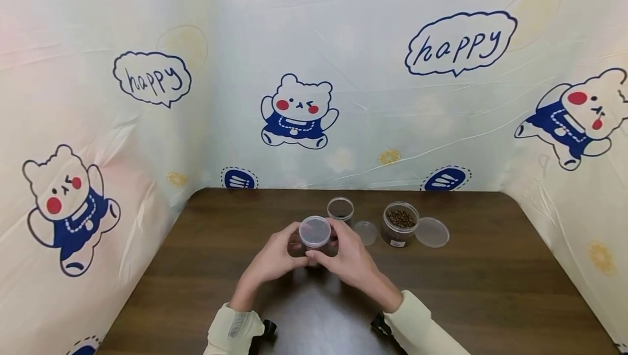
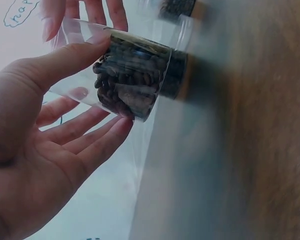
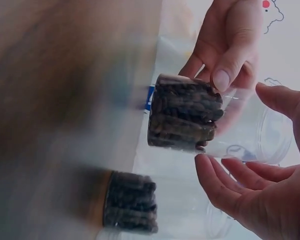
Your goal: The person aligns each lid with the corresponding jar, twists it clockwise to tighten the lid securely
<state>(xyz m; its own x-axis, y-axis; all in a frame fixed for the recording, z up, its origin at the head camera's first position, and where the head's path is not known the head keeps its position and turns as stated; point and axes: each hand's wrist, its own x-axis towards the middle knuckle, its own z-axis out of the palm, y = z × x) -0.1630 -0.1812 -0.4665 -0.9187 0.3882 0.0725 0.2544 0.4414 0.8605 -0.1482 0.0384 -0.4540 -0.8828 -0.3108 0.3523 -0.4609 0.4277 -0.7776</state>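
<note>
A clear round jar (image 2: 132, 75) part-filled with dark brown beans is held between both hands, and it appears raised off the table. Its translucent lid (image 1: 315, 230) sits on top in the head view. From the left, my left hand (image 1: 277, 257) grips it, the thumb lying along the wall and the fingers round the far side. My right hand (image 1: 352, 254) holds the opposite side, its fingertips (image 3: 206, 167) against the wall. Both thumbs come close together at the near side in the head view.
Behind my right hand stands an open clear jar (image 1: 340, 209) with dark contents, a clear lid (image 1: 365, 233) lying beside it. Farther right, another open jar (image 1: 399, 229) holds brown beans, next to a flat lid (image 1: 433, 233). Printed curtains (image 1: 363, 98) border the brown table (image 1: 471, 289).
</note>
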